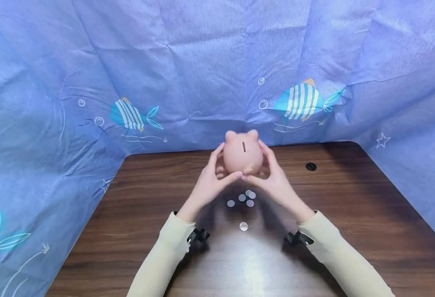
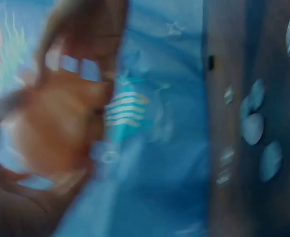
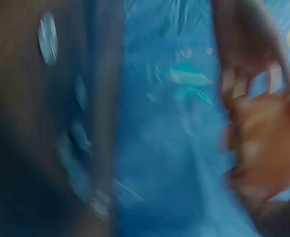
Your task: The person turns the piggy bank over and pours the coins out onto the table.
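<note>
Both hands hold a pink piggy bank between them, raised over the table, its coin slot turned toward the head camera. My left hand grips its left side, fingers around the back and thumb at the lower front. On the opposite side my right hand grips it the same way, and the two thumb tips meet in front. Below lie several silver coins, with one coin nearer to me. In both wrist views the piggy bank is blurred.
A round black plug lies on the right side of the dark wooden table. Behind and at both sides hangs a blue fabric curtain printed with fish, meeting the table's back edge.
</note>
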Action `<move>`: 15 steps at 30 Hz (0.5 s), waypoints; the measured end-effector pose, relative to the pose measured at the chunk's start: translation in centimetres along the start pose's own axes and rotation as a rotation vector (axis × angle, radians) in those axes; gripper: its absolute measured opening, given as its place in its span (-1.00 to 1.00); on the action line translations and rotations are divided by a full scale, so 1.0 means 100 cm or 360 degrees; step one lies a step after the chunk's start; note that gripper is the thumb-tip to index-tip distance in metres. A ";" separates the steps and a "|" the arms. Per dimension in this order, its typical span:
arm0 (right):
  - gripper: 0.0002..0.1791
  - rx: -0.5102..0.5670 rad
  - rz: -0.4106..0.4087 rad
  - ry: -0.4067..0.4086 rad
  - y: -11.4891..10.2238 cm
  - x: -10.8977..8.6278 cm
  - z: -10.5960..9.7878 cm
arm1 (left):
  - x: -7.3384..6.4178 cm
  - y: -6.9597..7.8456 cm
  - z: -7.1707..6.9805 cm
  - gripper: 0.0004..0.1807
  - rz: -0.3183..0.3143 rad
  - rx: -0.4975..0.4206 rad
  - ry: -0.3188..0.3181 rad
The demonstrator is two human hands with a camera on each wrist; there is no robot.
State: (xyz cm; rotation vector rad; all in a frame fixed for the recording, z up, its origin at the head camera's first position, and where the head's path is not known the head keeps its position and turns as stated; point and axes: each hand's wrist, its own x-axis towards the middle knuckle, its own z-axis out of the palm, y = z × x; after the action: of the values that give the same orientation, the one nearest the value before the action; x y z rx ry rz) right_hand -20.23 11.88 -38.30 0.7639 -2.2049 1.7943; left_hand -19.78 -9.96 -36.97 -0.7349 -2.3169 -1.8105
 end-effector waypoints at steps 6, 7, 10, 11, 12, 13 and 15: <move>0.14 0.0176 0.0755 -0.0179 0.035 0.002 0.008 | 0.006 -0.042 0.010 -0.01 -0.0704 -0.0134 -0.0179; 0.15 0.0132 0.0731 -0.0181 0.034 0.002 0.006 | 0.005 -0.042 0.010 0.00 -0.0679 -0.0086 -0.0183; 0.15 -0.0016 0.0453 -0.0115 0.013 0.001 -0.001 | 0.002 -0.020 0.005 -0.01 -0.0392 0.0032 -0.0114; 0.17 -0.0084 0.0285 -0.0068 0.002 0.000 -0.004 | 0.000 -0.010 0.002 0.00 -0.0229 0.0083 -0.0078; 0.15 -0.0138 0.0071 -0.0018 -0.009 -0.001 -0.007 | -0.002 0.002 -0.001 0.02 -0.0032 0.0141 -0.0041; 0.11 -0.0181 -0.0167 0.0039 -0.019 -0.003 -0.009 | -0.005 0.014 -0.003 0.06 0.0188 0.0192 -0.0005; -0.02 -0.0236 -0.0682 0.0169 -0.036 -0.006 -0.012 | -0.010 0.034 -0.008 0.13 0.0661 0.0248 0.0024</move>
State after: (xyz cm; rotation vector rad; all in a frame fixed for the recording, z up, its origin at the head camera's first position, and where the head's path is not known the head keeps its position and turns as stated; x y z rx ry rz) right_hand -18.13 12.66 -35.19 0.9918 -1.8998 1.4137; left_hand -17.57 -10.43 -34.17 -1.0743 -2.0683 -1.4339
